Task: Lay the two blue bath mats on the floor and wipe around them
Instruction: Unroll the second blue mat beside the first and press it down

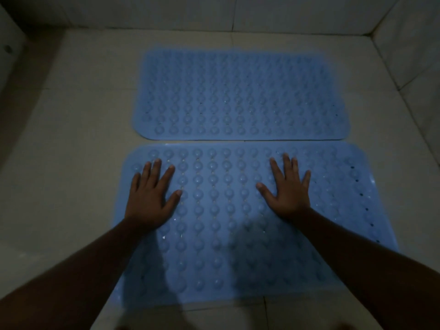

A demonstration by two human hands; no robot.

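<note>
Two blue bath mats lie flat on the pale tiled floor, long sides almost touching. The far mat point(240, 96) sits toward the back wall. The near mat point(221, 222) is covered in round suction bumps and small holes. My left hand point(153, 196) presses flat on the near mat's left part, fingers spread and straight. My right hand point(289, 190) presses flat on its right part, fingers spread as well. Neither hand holds anything. No cloth is in view.
Tiled floor point(71, 144) surrounds the mats. White tiled walls rise at the back point(214, 13) and on the right point(409, 48). A dark raised edge point(21, 86) runs along the left. The light is dim.
</note>
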